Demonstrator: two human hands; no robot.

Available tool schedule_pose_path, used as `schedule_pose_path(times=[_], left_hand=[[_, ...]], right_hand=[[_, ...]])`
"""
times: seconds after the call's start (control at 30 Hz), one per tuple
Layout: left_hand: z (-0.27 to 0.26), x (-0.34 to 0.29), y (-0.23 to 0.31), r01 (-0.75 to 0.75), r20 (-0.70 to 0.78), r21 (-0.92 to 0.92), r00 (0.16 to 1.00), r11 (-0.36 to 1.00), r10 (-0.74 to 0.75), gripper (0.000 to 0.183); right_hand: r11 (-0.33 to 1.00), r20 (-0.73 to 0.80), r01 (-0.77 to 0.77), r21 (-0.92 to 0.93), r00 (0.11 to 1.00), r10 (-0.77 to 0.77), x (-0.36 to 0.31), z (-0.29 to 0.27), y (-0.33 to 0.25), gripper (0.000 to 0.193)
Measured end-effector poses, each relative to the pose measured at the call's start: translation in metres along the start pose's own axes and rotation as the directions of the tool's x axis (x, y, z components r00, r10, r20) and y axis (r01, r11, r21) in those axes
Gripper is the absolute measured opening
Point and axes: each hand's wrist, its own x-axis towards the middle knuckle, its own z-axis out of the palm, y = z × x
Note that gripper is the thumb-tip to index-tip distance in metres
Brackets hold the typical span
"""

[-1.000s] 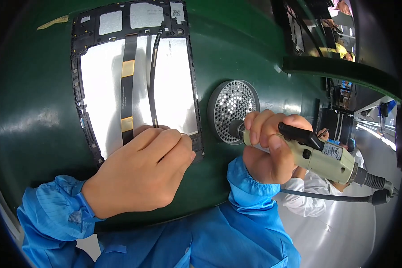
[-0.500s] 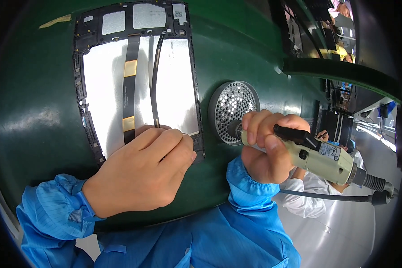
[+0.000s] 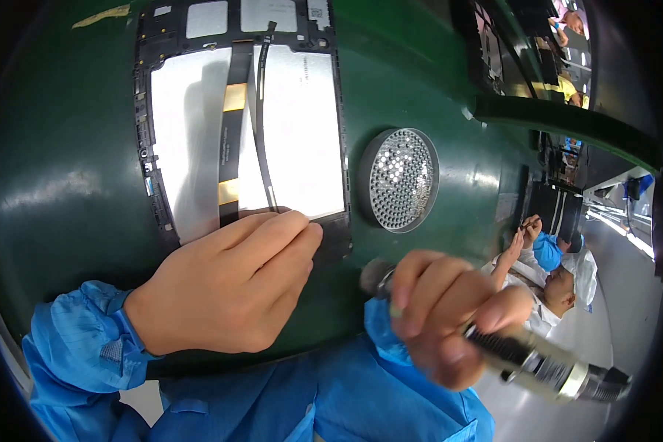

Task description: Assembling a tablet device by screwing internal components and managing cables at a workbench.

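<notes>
An open tablet housing (image 3: 298,140) with a black frame and silver back plate lies on the green table. A wide black ribbon cable (image 3: 230,151) with gold patches and a thin black cable (image 3: 261,140) run down its plate. My left hand (image 3: 232,283) rests over its near edge, fingers pressed together by the lower end of the thin cable; whatever they pinch is hidden beneath them. My right hand (image 3: 449,317) is wrapped around a pale green electric screwdriver (image 3: 538,361), blurred by motion. The tool's tip end points left, between the tablet and my body.
Right of the tablet stands a round grey dish (image 3: 367,195) with many small holes or screws. A yellowish strip (image 3: 101,16) lies at the far left. A dark green rail (image 3: 560,118) crosses the right side. A co-worker (image 3: 556,283) in white sits beyond the table's right edge.
My right hand has drawn the screwdriver away from the dish, toward my body. The tablet and dish appear slightly shifted right and up in the picture; my left hand keeps its hold.
</notes>
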Motion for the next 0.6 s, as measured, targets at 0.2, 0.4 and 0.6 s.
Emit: schedule_pose_path(times=[0.2, 0.4, 0.6], left_hand=[[-0.003, -0.002, -0.001, -0.001, -0.011, -0.039, 1.0, 0.999, 0.001, 0.014], [-0.009, -0.003, 0.001, 0.013, -0.01, -0.043, 1.0, 0.999, -0.014, 0.014], [-0.006, -0.001, 0.0, 0.014, -0.039, -0.054, 0.999, 0.998, -0.016, 0.015]], right_hand=[[0.998, 0.002, -0.005, -0.06, 1.0, 0.005, -0.002, 0.024, 0.005, 0.026], [0.998, 0.017, -0.034, -0.062, 0.999, 0.035, 0.002, 0.027, 0.006, 0.028], [0.997, 0.102, 0.017, -0.071, 0.995, -0.01, 0.003, 0.024, 0.011, 0.033]])
